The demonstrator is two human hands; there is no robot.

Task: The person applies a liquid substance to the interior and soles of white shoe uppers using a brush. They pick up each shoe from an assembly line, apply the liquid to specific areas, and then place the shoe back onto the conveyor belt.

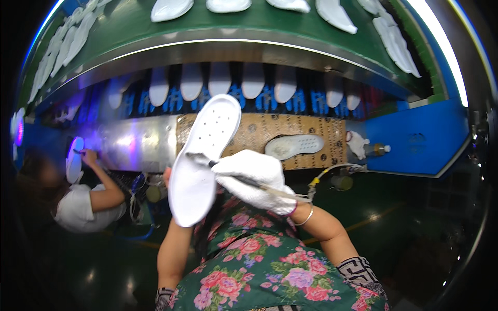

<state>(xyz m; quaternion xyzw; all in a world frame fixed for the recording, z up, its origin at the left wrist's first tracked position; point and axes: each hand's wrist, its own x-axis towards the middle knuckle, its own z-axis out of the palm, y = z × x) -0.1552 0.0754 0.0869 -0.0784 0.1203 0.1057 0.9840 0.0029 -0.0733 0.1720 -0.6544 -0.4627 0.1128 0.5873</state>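
Note:
A white shoe sole [193, 187] with rows of small holes in its upper part is held up and tilted in front of me. My left hand [167, 175] grips it from behind at its left edge; most of that hand is hidden by the sole. My right hand [254, 179], in a white glove, is closed around a thin brush [244, 180] with a pale tube running from its back end. The dark brush tip [198, 157] is at the middle of the sole, apparently touching its surface.
Another sole [293, 146] lies on a cardboard-covered bench [254, 127]. Near its right end are a crumpled white cloth [357, 144] and a bottle [377, 150]. Upright soles [219, 79] line a rack behind; more lie on a green conveyor [228, 26]. A co-worker [85, 207] handles a sole at left.

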